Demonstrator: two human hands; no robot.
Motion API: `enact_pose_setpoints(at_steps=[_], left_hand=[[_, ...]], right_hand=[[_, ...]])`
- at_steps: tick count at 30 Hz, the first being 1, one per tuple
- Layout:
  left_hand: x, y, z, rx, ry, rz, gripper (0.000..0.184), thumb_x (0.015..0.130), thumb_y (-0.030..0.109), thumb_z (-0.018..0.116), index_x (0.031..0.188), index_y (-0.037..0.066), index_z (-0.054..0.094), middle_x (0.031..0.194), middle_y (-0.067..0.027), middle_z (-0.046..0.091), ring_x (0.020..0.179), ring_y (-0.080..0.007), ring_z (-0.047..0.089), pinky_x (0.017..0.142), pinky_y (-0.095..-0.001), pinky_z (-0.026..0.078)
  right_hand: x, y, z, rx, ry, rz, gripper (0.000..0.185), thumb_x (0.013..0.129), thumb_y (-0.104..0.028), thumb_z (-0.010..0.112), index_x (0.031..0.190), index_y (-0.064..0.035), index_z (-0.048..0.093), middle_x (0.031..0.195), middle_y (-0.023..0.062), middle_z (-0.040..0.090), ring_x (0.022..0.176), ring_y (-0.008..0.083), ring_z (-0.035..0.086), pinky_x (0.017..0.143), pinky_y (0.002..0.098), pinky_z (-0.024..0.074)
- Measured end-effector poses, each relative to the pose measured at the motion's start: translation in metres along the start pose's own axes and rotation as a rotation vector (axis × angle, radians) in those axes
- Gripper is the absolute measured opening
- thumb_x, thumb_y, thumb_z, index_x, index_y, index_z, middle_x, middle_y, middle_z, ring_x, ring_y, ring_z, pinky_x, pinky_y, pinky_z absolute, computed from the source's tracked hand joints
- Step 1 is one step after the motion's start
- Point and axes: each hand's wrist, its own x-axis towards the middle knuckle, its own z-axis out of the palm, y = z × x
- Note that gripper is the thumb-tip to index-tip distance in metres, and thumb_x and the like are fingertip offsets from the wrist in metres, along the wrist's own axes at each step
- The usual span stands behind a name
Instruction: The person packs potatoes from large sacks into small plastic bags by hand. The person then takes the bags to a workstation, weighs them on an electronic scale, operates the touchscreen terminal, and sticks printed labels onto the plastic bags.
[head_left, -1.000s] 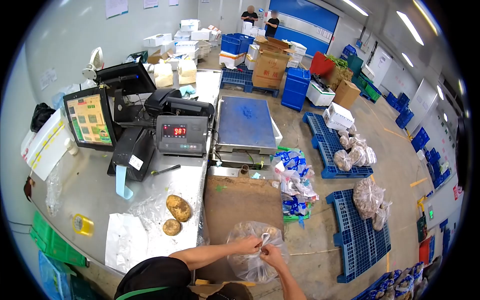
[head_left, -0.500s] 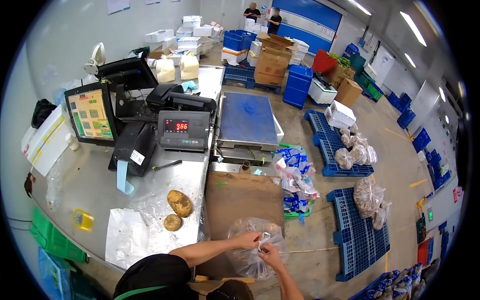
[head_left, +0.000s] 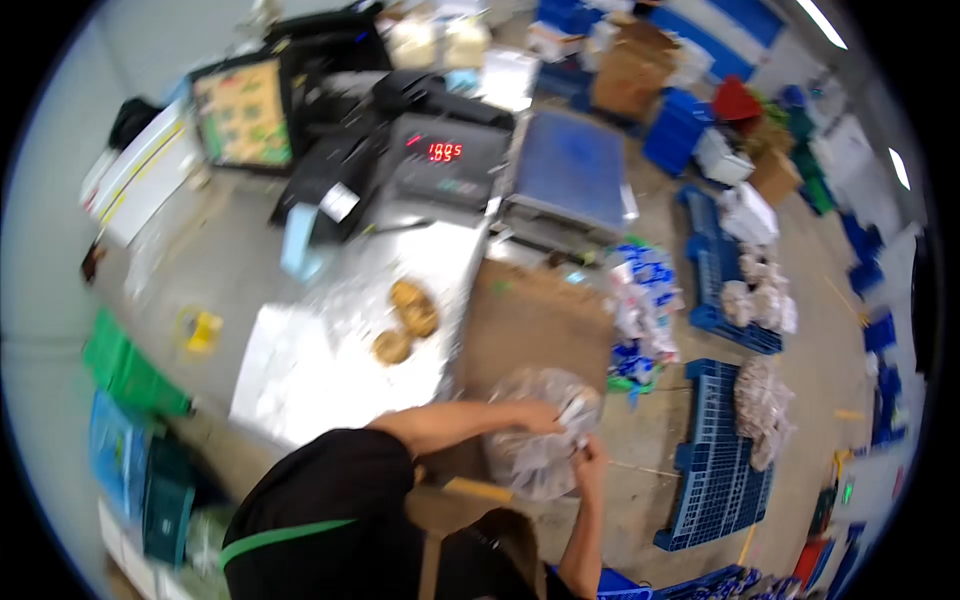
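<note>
Plastic bag (head_left: 538,465) stays held; the scale display (head_left: 445,153) has changed.

This looks like a packing room for food, a kind of warehouse with a spot to weigh things. Near the far edge of the metal counter (head_left: 160,300) are a screen (head_left: 240,112) and a box with glowing red numbers (head_left: 445,165). A flat blue scale (head_left: 570,165) is just past the counter's right edge. Two potatoes (head_left: 414,308) lie near that edge, and a clear bag (head_left: 540,470) is just past it. On the big floor (head_left: 830,350) are blue pallets (head_left: 712,435), with full bags (head_left: 763,410) along their right edges. A green crate (head_left: 130,365) is by the counter's left edge. A brown box (head_left: 632,72) and a blue bin (head_left: 676,130) stand far back.
</note>
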Motion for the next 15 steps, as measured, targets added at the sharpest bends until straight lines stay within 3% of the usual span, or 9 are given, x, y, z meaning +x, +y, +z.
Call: enact_pose_setpoints(at_steps=[1, 3, 6, 9, 11, 13, 15], left_hand=[[-0.001, -0.002, -0.003, 0.021, -0.079, -0.022, 0.048, 0.084, 0.049, 0.048, 0.09, 0.005, 0.065, 0.086, -0.0199, 0.065, 0.086, -0.0393, 0.06, 0.077, -0.0452, 0.046], [-0.027, 0.009, -0.03, 0.172, -0.072, 0.141, 0.042, 0.082, 0.045, 0.054, 0.087, 0.006, 0.067, 0.084, -0.0191, 0.065, 0.083, -0.0377, 0.061, 0.077, -0.0433, 0.046], [-0.052, 0.027, -0.056, 0.444, 0.019, 0.043, 0.032, 0.076, 0.035, 0.063, 0.085, 0.005, 0.067, 0.083, -0.0186, 0.065, 0.084, -0.036, 0.061, 0.075, -0.0424, 0.046], [-0.067, -0.015, -0.081, 0.192, 0.112, 0.204, 0.033, 0.075, 0.026, 0.065, 0.098, 0.003, 0.062, 0.1, -0.0213, 0.059, 0.097, -0.0342, 0.056, 0.084, -0.0433, 0.043], [-0.094, -0.027, -0.094, 0.115, 0.081, 0.243, 0.041, 0.075, 0.024, 0.066, 0.108, 0.002, 0.055, 0.11, -0.0212, 0.054, 0.106, -0.033, 0.051, 0.089, -0.0428, 0.039], [-0.126, -0.027, -0.099, 0.078, 0.009, 0.264, 0.052, 0.075, 0.024, 0.067, 0.118, 0.001, 0.048, 0.121, -0.0203, 0.047, 0.114, -0.0318, 0.045, 0.095, -0.0417, 0.034], [-0.154, -0.02, -0.095, 0.026, -0.059, 0.283, 0.064, 0.075, 0.025, 0.068, 0.127, 0.001, 0.041, 0.131, -0.0194, 0.041, 0.122, -0.0305, 0.039, 0.101, -0.0407, 0.03]], right_hand=[[0.011, -0.048, -0.001, 0.073, 0.034, 0.069, 0.024, 0.078, 0.006, 0.047, 0.099, 0.0024, 0.058, 0.082, 0.0044, 0.057, 0.071, 0.013, 0.051, 0.065, 0.028, 0.0437], [0.041, -0.06, 0.006, -0.162, 0.129, -0.073, 0.023, 0.077, 0.006, 0.047, 0.098, 0.003, 0.057, 0.08, 0.0086, 0.057, 0.071, 0.0175, 0.053, 0.068, 0.0295, 0.0437], [0.073, -0.175, 0.026, -0.2, 0.117, -0.314, 0.024, 0.071, 0.005, 0.052, 0.095, 0.0015, 0.056, 0.088, 0.0179, 0.056, 0.08, 0.0307, 0.056, 0.071, 0.0366, 0.0448], [0.095, -0.229, 0.082, -0.167, 0.023, -0.661, 0.025, 0.069, 0.003, 0.054, 0.093, 0.0024, 0.055, 0.094, 0.0181, 0.054, 0.082, 0.0324, 0.054, 0.073, 0.0367, 0.0455], [0.106, -0.258, 0.14, -0.148, -0.18, -0.843, 0.032, 0.069, -0.002, 0.06, 0.1, 0.0004, 0.055, 0.103, 0.0208, 0.054, 0.099, 0.0372, 0.053, 0.085, 0.0415, 0.0452], [0.106, -0.3, 0.178, -0.097, -0.437, -0.94, 0.044, 0.069, -0.003, 0.062, 0.112, -0.0013, 0.052, 0.115, 0.0217, 0.05, 0.107, 0.0384, 0.051, 0.091, 0.0402, 0.0432], [0.119, -0.303, 0.224, -0.318, -0.602, -1.088, 0.052, 0.069, -0.008, 0.064, 0.119, -0.0037, 0.049, 0.114, 0.0197, 0.052, 0.109, 0.0379, 0.047, 0.092, 0.0413, 0.0401]])
